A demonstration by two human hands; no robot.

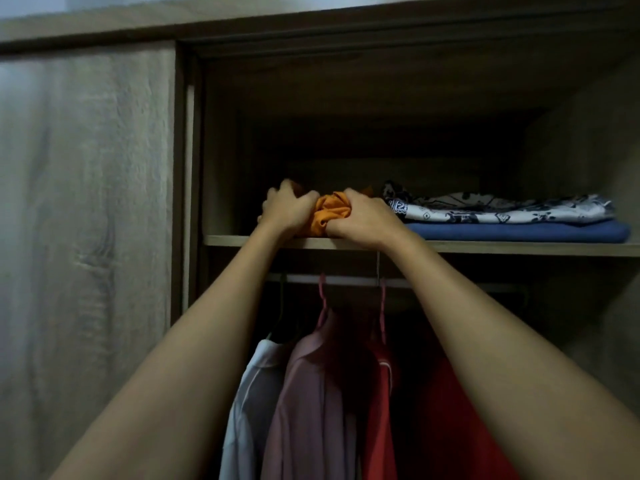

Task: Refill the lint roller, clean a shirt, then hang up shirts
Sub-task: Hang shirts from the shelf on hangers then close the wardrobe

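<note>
An orange shirt (330, 213) lies bunched on the wardrobe's upper shelf (228, 240), at its left part. My left hand (287, 209) grips its left side and my right hand (363, 220) grips its right side, both arms stretched up. Most of the orange cloth is hidden behind my hands. Below the shelf, a white shirt (249, 403), a pink shirt (308, 393) and a red shirt (381, 410) hang on hangers from the rail (346, 279).
To the right on the same shelf a black-and-white patterned garment (502, 209) lies folded on a blue one (519, 232). A wood-grain sliding door (86, 220) covers the wardrobe's left half. The shelf's back is dark.
</note>
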